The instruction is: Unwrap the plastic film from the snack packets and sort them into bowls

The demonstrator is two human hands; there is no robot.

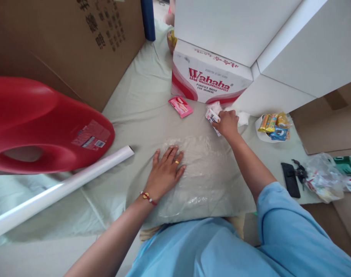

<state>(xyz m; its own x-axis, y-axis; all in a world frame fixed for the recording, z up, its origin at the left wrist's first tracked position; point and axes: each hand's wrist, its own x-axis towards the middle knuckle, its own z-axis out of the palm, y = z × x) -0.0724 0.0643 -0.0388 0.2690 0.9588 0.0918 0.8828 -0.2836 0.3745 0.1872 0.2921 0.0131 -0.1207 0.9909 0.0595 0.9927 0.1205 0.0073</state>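
My left hand (166, 170) lies flat, fingers spread, on a clear plastic sheet (204, 181) spread over the pale green cloth (135, 111). A gold ring is on one finger and a beaded bracelet on the wrist. My right hand (227, 124) reaches forward past the sheet's far edge and is closed on a small white printed packet (211, 115). Crumpled white paper (243, 117) lies just right of that hand. A pink snack packet (180, 106) rests on the cloth to the left of it.
A Wahaha water carton (210, 79) stands behind the hand under white boxes (250, 30). A red plastic stool (42, 123) and a roll of clear film (60, 188) lie left. A bowl of sweets (273, 125), a black device with keys (292, 177) and a plastic bag (322, 177) lie right.
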